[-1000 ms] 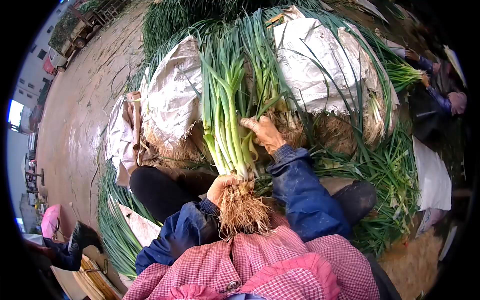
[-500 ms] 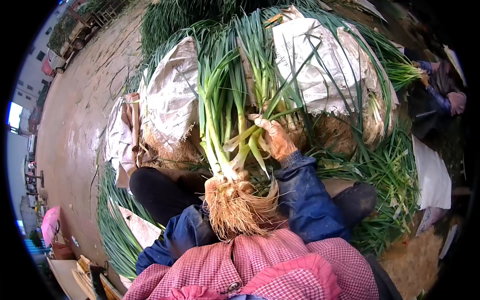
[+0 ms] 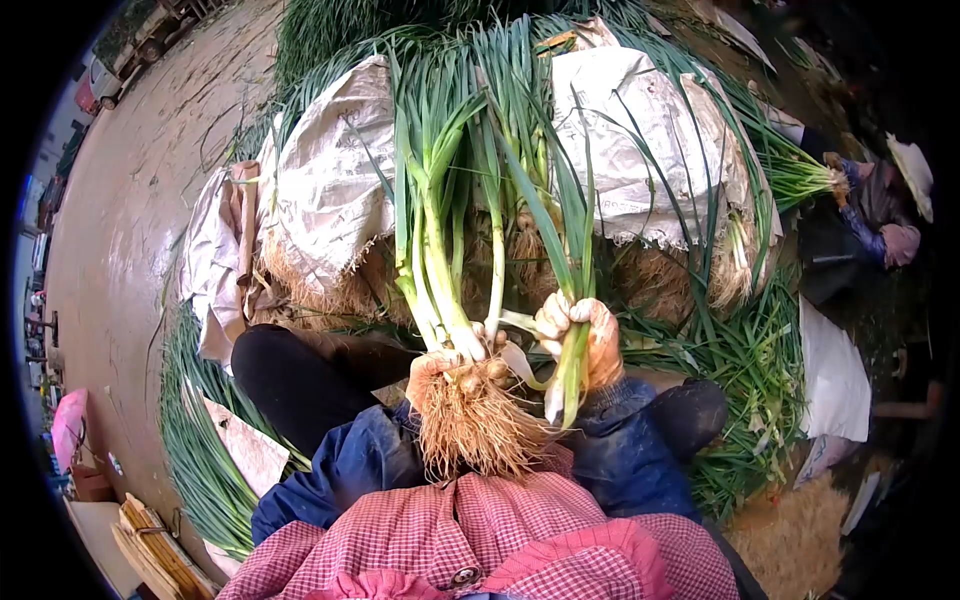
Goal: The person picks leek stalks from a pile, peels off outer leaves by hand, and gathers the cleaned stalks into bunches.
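Note:
Several green onion stalks [image 3: 433,230] are gripped near their root end by my left hand [image 3: 432,376], whose fingers are mostly behind the stalks. Their tangled brown roots [image 3: 478,425] hang over my lap. To the right, my right hand [image 3: 583,335] is closed around green leaves [image 3: 571,368], with the whitish ends pointing down toward me. The leaf tops rise above that hand, in front of the pile. A thin pale strand runs between the root cluster and my right hand.
White sacks [image 3: 335,170] [image 3: 630,140] cover onion bundles ahead. Loose green leaves [image 3: 750,380] lie at the right, and more onions [image 3: 200,440] at the left. A co-worker [image 3: 870,225] at the far right holds a bundle. Wet ground [image 3: 130,250] and a pink umbrella [image 3: 70,428] are leftward.
My right hand has moved down and right, closing around leaves that now stand apart from the bunch. The stalks in my left hand have spread. The view has shifted slightly.

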Motion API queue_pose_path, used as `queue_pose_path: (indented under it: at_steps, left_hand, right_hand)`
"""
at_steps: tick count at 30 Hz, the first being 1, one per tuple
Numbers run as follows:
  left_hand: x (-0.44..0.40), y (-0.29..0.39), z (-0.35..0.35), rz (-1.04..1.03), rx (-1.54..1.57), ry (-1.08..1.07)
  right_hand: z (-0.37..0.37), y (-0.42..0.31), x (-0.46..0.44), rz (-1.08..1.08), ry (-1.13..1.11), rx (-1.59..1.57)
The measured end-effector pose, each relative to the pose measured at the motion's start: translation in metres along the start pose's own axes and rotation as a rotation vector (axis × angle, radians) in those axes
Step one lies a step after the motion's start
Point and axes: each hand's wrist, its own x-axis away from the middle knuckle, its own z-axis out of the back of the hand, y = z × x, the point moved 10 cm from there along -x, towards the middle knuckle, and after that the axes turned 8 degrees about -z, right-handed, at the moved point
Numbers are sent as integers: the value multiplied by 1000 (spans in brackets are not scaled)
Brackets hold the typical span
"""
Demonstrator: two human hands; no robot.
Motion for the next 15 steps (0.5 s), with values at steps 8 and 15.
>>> queue_pose_path:
  at_steps: [8,15]
  left_hand:
    - [-8,-1,-12,24,54,-46]
    - [7,-8,6,46,-171,177]
  right_hand:
    - [49,-207,275,571,1282,1650]
    - [12,10,-14,140,205,1214]
